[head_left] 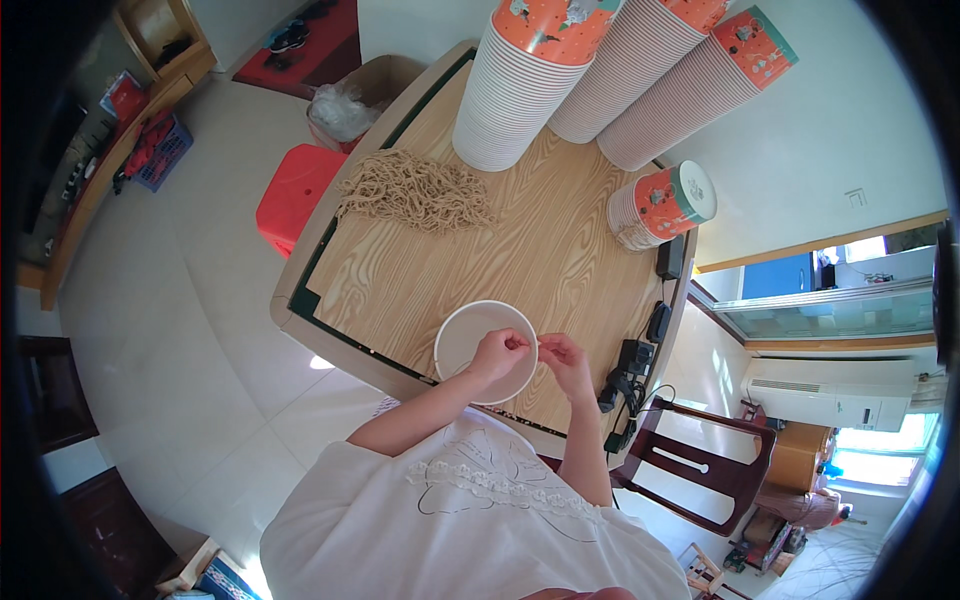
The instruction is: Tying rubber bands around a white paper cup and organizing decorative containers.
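Note:
A white paper bucket (462, 335) stands at the table's near edge, its open mouth facing up. My left hand (500, 352) reaches over the mouth to the inner side of its right wall, fingers curled closed. Just outside that same rim is my right hand (565, 362), its thumb and fingertips pinched together against the edge. Anything small between the fingertips of either hand is too fine to make out. Farther off on the table lies a loose heap of tan cords (415, 192).
Tall stacks of nested paper buckets (520, 90) rise at the back. A shorter stack (650, 208) sits at the right edge, near black power adapters (636, 356) and cables. A red stool (297, 195) stands left of the table (540, 235), a dark wooden chair (690, 465) at the right.

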{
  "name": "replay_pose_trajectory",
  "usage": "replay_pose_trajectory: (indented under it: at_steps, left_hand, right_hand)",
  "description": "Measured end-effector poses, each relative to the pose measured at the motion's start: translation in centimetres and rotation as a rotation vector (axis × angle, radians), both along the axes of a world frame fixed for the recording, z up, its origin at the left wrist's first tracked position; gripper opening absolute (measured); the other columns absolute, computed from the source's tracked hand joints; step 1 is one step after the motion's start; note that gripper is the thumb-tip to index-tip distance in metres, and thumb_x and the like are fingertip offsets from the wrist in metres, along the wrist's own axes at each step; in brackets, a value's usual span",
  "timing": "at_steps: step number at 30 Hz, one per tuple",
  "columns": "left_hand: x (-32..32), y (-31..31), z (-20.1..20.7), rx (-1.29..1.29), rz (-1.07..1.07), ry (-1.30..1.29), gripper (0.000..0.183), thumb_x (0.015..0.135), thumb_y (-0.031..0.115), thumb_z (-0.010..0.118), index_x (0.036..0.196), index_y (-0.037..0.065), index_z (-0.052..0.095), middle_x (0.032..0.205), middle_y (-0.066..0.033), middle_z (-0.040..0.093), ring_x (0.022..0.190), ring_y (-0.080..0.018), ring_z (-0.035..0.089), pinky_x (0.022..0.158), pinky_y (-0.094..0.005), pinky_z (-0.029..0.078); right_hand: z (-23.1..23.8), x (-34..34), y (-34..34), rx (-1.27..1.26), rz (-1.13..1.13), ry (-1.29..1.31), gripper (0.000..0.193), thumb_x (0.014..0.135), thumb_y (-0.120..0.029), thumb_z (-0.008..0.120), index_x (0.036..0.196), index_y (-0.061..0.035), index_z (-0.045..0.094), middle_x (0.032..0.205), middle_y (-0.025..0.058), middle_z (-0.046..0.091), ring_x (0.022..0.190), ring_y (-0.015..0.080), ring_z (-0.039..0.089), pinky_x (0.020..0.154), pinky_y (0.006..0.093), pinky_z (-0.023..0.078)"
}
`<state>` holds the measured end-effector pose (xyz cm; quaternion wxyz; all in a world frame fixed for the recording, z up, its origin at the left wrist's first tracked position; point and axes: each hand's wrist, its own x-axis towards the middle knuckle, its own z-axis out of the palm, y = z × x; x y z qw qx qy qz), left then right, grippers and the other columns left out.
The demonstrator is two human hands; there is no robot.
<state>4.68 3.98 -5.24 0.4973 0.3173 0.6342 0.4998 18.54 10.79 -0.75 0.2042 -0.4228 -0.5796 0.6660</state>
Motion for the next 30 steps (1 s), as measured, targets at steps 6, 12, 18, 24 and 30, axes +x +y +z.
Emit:
replay_pose_trajectory:
  at_steps: [6, 12, 18, 24, 30]
  left_hand:
    - [-0.1, 0.0, 0.2, -0.004, 0.001, -0.004, 0.014, 0.069, 0.015, 0.065, 0.076, 0.003, 0.061, 0.069, -0.0055, 0.062, 0.063, -0.0134, 0.057, 0.060, -0.0268, 0.046]
    - [-0.2, 0.0, 0.1, -0.008, -0.017, 0.017, 0.014, 0.070, 0.014, 0.064, 0.077, 0.002, 0.061, 0.070, -0.0055, 0.061, 0.064, -0.0127, 0.057, 0.061, -0.0262, 0.046]
    - [-0.2, 0.0, 0.1, -0.010, -0.002, 0.020, 0.014, 0.069, 0.015, 0.064, 0.076, 0.003, 0.061, 0.070, -0.0061, 0.062, 0.064, -0.0143, 0.058, 0.061, -0.0272, 0.047]
    - [-0.3, -0.1, 0.6, -0.021, -0.022, 0.030, 0.014, 0.069, 0.015, 0.065, 0.076, 0.004, 0.061, 0.071, -0.0061, 0.062, 0.065, -0.0143, 0.059, 0.062, -0.0271, 0.047]
    - [-0.3, 0.0, 0.2, -0.013, -0.018, 0.022, 0.013, 0.069, 0.015, 0.065, 0.075, 0.004, 0.061, 0.070, -0.0053, 0.062, 0.064, -0.0139, 0.058, 0.061, -0.0267, 0.047]
  right_hand:
    - [-0.9, 0.2, 0.4, 0.054, 0.075, -0.080, 0.013, 0.080, 0.001, 0.054, 0.093, 0.0004, 0.053, 0.081, 0.0048, 0.059, 0.075, 0.0112, 0.056, 0.070, 0.0226, 0.045]
    - [-2.0, 0.5, 0.7, -0.014, -0.066, -0.050, 0.011, 0.080, 0.000, 0.054, 0.092, 0.0001, 0.054, 0.083, 0.0036, 0.058, 0.076, 0.0099, 0.055, 0.070, 0.0221, 0.044]
    - [-0.8, -0.2, 0.5, 0.055, 0.097, -0.023, 0.011, 0.079, 0.002, 0.054, 0.090, -0.0001, 0.054, 0.083, 0.0027, 0.057, 0.078, 0.0095, 0.054, 0.072, 0.0216, 0.043]
    - [-2.0, 0.3, 0.7, -0.010, 0.021, -0.087, 0.010, 0.078, 0.003, 0.054, 0.088, -0.0006, 0.052, 0.082, 0.0032, 0.057, 0.079, 0.0106, 0.054, 0.070, 0.0207, 0.043]
    - [-2.4, 1.1, 1.5, 0.062, -0.063, -0.219, 0.016, 0.077, 0.005, 0.052, 0.093, -0.0001, 0.051, 0.089, 0.0067, 0.058, 0.082, 0.0144, 0.056, 0.075, 0.0247, 0.045]
